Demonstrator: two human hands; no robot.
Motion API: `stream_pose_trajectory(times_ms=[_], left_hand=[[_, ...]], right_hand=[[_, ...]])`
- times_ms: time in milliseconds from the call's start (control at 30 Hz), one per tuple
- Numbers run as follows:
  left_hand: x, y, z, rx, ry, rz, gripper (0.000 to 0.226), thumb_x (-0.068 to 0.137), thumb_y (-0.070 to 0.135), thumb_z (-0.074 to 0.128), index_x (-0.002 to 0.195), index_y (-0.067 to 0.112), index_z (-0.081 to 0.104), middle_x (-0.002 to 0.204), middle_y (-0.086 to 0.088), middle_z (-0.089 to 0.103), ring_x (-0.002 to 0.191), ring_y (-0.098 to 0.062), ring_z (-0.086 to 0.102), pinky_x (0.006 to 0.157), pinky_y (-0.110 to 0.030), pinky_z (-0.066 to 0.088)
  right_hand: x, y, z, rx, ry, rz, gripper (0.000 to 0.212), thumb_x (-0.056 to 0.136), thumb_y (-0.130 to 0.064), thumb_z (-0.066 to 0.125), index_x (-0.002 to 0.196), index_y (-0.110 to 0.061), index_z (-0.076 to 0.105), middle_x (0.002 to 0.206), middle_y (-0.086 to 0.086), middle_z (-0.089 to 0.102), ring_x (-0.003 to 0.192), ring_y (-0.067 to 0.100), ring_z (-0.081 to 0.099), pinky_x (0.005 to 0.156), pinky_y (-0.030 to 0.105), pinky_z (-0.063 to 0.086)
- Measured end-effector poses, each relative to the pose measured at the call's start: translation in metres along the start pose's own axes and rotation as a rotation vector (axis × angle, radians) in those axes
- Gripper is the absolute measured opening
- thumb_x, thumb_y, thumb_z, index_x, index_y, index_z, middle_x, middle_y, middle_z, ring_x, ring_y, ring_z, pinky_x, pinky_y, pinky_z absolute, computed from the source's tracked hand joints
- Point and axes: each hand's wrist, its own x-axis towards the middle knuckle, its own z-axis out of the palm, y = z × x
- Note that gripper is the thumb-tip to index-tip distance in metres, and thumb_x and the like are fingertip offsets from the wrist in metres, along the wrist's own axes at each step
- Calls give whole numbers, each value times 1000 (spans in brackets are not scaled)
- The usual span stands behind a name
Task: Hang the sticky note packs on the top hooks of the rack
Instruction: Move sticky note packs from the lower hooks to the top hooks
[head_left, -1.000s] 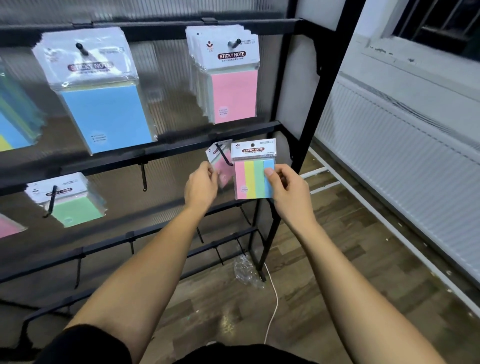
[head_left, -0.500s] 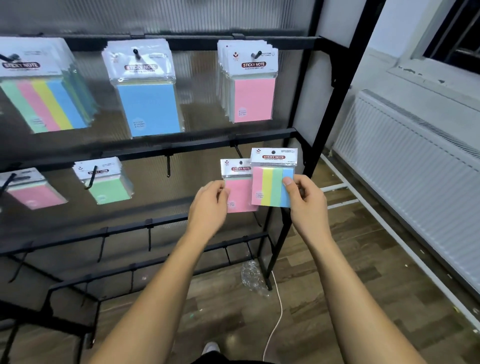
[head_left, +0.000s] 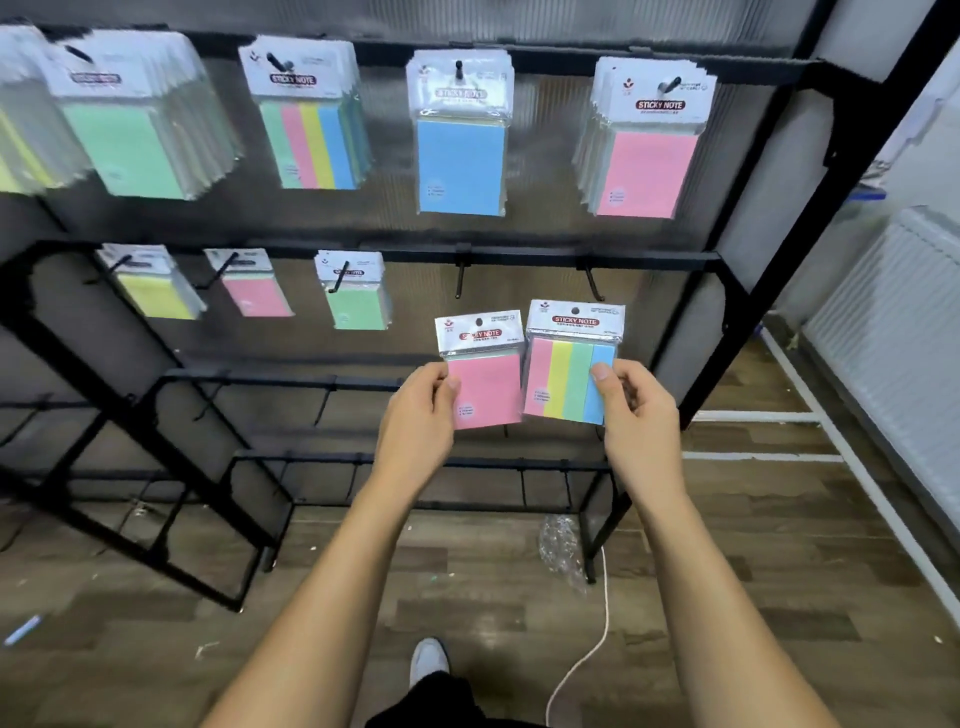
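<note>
Wood-look flooring (head_left: 727, 561) runs under the black rack (head_left: 748, 223) in front of me, with a white radiator (head_left: 893, 332) off to the right. My left hand (head_left: 415, 415) pinches the pink pack (head_left: 485, 384) by its left edge, thumb on the front. My right hand (head_left: 636, 410) grips the striped pack (head_left: 569, 376) at its right edge, thumb on the blue strip. Both packs are upright, side by side and just touching, below the second bar's two bare hooks (head_left: 592, 280). On the top hooks hang a blue pack (head_left: 461, 166), a pink stack (head_left: 644, 171) and a striped stack (head_left: 311, 145). A white cord (head_left: 587, 654) trails across the floor near my shoe (head_left: 428, 660)
</note>
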Motion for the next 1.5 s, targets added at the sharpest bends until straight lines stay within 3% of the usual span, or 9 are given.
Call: stream_pose_trajectory(times_ms=[200, 467, 633, 800, 900, 1033, 1167, 1333, 1500], left_hand=[[-10, -20, -44, 57, 95, -103, 16, 102, 22, 45, 95, 16, 58, 80, 6, 58, 79, -18, 51, 64, -32, 37], [5, -49, -102, 12, 164, -135, 15, 102, 22, 45, 94, 19, 57, 81, 8, 59, 78, -17, 53, 67, -34, 40], [32, -64, -146, -2, 125, -89, 17, 103, 23, 44, 94, 17, 57, 76, 6, 56, 73, -15, 52, 66, -31, 42], [69, -81, -184, -24, 108, -53, 15, 104, 21, 45, 104, 15, 59, 81, 8, 54, 78, -12, 50, 67, -22, 38], [87, -84, -201, -55, 69, -28, 24, 104, 23, 44, 119, 12, 60, 102, 2, 61, 94, -13, 53, 79, -25, 39], [107, -85, -220, -87, 17, 37, 26, 104, 25, 43, 122, 15, 60, 107, 4, 64, 97, -12, 57, 76, -23, 39], [120, -87, -236, -110, -41, 70, 31, 105, 28, 43, 131, 20, 56, 119, 11, 61, 111, -9, 55, 89, -25, 42], [136, -88, -251, -106, -53, 93, 31, 104, 30, 43, 131, 20, 55, 118, 5, 63, 111, -15, 57, 98, -39, 47], [142, -90, -256, -90, -63, 128, 28, 104, 29, 44, 126, 19, 58, 113, 4, 65, 106, -16, 58, 92, -36, 48]], right_hand=[[-10, -6, 50, 35, -156, 16, 20, 101, -30, 55, 86, -22, 65, 83, 16, 63, 70, 14, 47, 66, 33, 36], [-6, -33, 115, 29, -214, -1, 19, 102, -25, 54, 87, -19, 65, 85, 21, 62, 70, 14, 45, 65, 32, 35], [-6, -54, 164, 47, -175, -12, 19, 102, -23, 55, 86, -21, 65, 73, -3, 58, 68, 7, 45, 63, 27, 36], [-2, -81, 203, 4, -140, -60, 19, 102, -24, 56, 87, -18, 66, 77, 19, 54, 68, 12, 40, 63, 31, 34], [1, -96, 220, -20, -105, -92, 20, 102, -26, 55, 88, -17, 66, 81, 18, 58, 69, 13, 43, 64, 31, 36], [5, -113, 242, -30, -47, -116, 23, 103, -28, 52, 89, -15, 64, 85, 17, 61, 72, 17, 47, 66, 34, 38], [7, -134, 258, -40, 5, -154, 24, 104, -27, 51, 91, -11, 64, 88, 12, 66, 79, 29, 55, 68, 32, 41], [24, -173, 266, -31, 103, -238, 23, 103, -22, 52, 87, -8, 61, 75, 2, 59, 69, 7, 47, 62, 20, 36], [52, -191, 266, -56, 123, -273, 31, 104, -25, 50, 79, -7, 50, 71, -3, 43, 66, 9, 36, 58, 24, 28]])
